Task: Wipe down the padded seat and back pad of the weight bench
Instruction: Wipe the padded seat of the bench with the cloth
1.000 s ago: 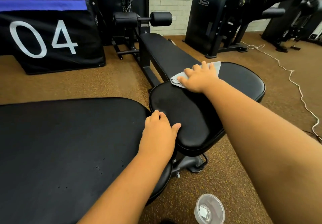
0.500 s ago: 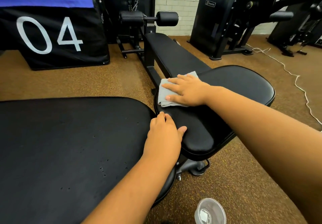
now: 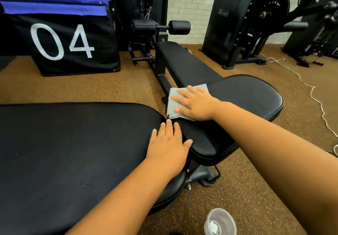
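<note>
On the black padded seat (image 3: 243,95), at its far-left edge, your right hand (image 3: 196,104) lies flat with fingers spread and straight, pressing a folded grey cloth (image 3: 173,97) onto the vinyl. Your left hand (image 3: 168,145) rests palm down, fingers relaxed and straight, at the narrow end of the back pad (image 3: 73,152), its thumb touching the seat just beside it. A clear plastic cup (image 3: 220,222) stands on the brown speckled floor (image 3: 109,88) near the bench's base.
</note>
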### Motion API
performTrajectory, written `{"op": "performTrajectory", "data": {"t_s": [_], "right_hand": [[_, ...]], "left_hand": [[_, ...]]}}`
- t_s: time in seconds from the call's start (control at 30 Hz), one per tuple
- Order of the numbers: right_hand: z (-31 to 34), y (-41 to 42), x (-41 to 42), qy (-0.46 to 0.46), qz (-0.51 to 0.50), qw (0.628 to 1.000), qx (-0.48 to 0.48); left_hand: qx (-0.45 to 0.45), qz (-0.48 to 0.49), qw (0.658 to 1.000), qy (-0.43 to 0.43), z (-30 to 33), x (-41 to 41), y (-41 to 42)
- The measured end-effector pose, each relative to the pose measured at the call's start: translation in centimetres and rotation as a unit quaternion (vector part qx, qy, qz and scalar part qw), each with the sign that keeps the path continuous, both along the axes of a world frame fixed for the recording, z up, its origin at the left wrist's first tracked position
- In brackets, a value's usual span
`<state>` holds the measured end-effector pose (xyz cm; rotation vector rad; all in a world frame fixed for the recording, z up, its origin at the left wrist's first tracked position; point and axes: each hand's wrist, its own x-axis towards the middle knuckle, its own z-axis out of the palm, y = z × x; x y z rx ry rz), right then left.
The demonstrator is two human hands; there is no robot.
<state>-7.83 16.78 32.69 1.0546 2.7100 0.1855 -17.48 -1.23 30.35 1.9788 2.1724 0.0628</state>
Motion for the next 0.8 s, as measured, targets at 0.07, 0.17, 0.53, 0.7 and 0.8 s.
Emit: {"op": "performTrajectory", "data": {"t_s": [0.07, 0.17, 0.53, 0.7, 0.8], "right_hand": [[0.6, 0.6, 0.7, 0.007, -0.085, 0.996, 0.008], [0.1, -0.9, -0.8, 0.019, -0.149, 0.988, 0.034], [-1.2, -3.7, -2.9, 0.028, -0.14, 0.99, 0.02], [-2.2, -6.6, -3.4, -0.013, -0.067, 0.997, 0.039], [-1.9, -7.1, -2.1, -0.028, -0.044, 0.998, 0.037]], "left_hand": [[-0.025, 0.001, 0.998, 0.059, 0.1, -1.0, -1.4], [-0.054, 0.023, 0.991, 0.121, 0.7, -2.2, -3.7], [-0.129, 0.052, 0.98, 0.146, 1.7, -4.3, -6.1], [-0.123, 0.045, 0.979, 0.158, 1.3, -4.4, -6.1], [-0.124, 0.039, 0.978, 0.165, 1.2, -4.4, -6.0]]}}
